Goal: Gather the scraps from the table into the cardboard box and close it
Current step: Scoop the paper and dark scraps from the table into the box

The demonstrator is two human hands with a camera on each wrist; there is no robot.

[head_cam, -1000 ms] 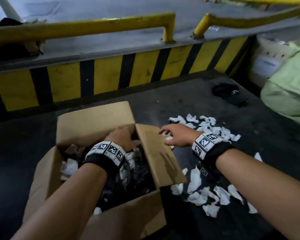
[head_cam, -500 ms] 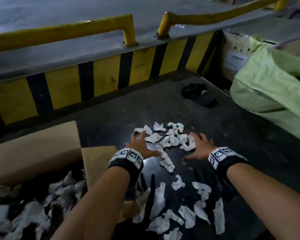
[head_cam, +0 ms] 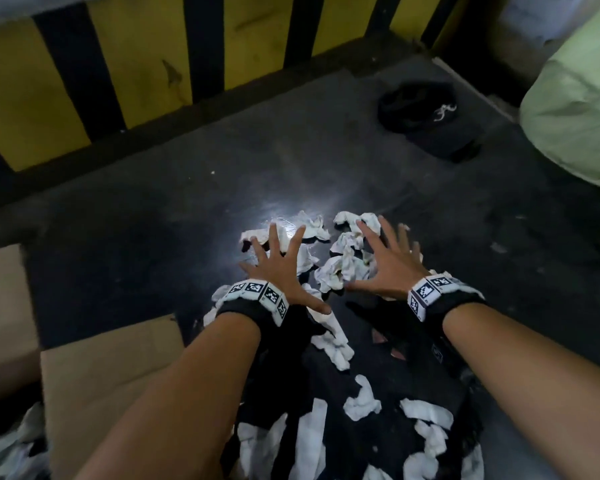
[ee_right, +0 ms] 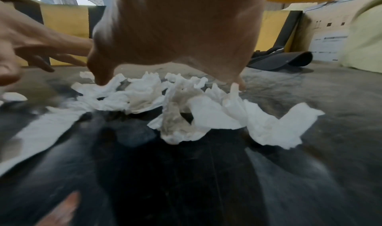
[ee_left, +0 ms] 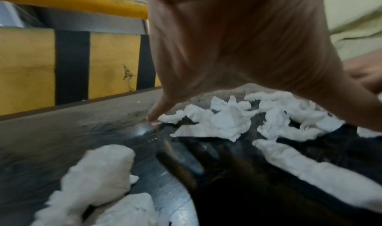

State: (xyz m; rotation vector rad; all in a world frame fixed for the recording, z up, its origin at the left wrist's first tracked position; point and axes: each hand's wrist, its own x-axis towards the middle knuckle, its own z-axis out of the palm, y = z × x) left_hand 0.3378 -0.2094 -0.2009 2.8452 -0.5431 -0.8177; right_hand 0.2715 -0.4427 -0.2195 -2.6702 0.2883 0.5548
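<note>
Both hands have left the brown cardboard box (head_cam: 94, 375) at the tabletop's near left. The left hand (head_cam: 284, 271) and right hand (head_cam: 388, 268) now press, fingers spread apart, on the crumpled white paper scraps (head_cam: 340, 271) mid-tabletop, so another scoop likely begins.

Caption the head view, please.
Both hands, left and right, spread over white scraps on the dark table.

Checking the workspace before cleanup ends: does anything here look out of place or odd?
A black cap lies on the table past the white scraps, near a green sack; it isn't scrap.
</note>
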